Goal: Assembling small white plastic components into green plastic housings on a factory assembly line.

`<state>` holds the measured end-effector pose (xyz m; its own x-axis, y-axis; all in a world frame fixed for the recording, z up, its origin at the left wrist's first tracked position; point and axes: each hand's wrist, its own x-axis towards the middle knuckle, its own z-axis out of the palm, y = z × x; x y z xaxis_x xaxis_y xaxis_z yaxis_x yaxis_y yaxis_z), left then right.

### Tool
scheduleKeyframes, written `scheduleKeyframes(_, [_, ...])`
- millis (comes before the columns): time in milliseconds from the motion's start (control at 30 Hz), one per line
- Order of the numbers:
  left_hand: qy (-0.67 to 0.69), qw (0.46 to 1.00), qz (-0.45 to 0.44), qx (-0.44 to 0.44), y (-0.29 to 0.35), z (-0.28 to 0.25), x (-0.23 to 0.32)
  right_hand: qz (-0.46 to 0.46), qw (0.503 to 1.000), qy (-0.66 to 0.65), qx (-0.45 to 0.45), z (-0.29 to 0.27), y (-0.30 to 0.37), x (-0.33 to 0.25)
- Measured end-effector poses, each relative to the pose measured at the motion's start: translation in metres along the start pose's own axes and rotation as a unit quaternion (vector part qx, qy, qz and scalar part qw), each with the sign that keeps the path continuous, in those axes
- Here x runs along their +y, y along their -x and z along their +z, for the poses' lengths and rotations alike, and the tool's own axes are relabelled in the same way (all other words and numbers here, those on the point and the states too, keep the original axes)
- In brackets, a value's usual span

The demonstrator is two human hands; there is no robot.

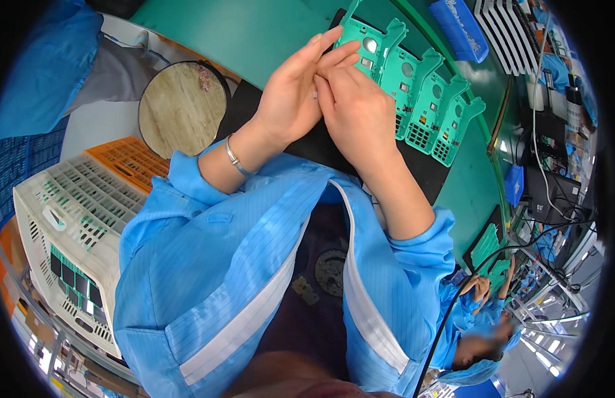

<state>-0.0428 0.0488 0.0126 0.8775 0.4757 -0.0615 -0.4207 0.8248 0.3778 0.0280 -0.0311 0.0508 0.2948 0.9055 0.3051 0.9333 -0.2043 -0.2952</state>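
Observation:
My left hand [291, 93] is held palm up above the work surface, its fingers stretched out toward the far right. Over that palm my right hand [360, 103] is closed, thumb and fingertips drawn together against the left fingers. A tiny pale bit [314, 95] shows between the two hands, too small to name. Whatever the right fingertips pinch is hidden. Just beyond and to the right of my hands, several green plastic housings [423, 99] stand side by side in a row on a black mat [413, 166]. They have round openings and square grids of holes.
A blue bin [458, 30] of small parts and a stack of white trays [506, 36] stand at the far right of the green table [208, 23]. To the left are a round stool [181, 109] and a white crate [75, 212]. Another person [476, 331] works at lower right.

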Motion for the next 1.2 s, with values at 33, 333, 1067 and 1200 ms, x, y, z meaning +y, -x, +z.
scheduleKeyframes(33, [0.002, 1.000, 0.001, 0.000, 0.000, -0.002, 0.000, -0.001, 1.000, 0.001, -0.001, 0.002, 0.000, 0.003])
scheduleKeyframes(333, [0.094, 0.995, 0.019, 0.022, 0.001, -0.012, 0.006, 0.256, 0.937, -0.225, -0.077, -0.013, -0.014, 0.024])
scheduleKeyframes(1067, [0.086, 0.994, 0.014, 0.073, 0.006, -0.034, 0.007, 0.298, 0.901, -0.122, -0.290, 0.002, -0.071, 0.057])
scheduleKeyframes(1200, [0.070, 0.995, 0.014, 0.074, 0.002, -0.031, 0.005, 0.325, 0.892, -0.169, -0.266, 0.002, -0.067, 0.060])
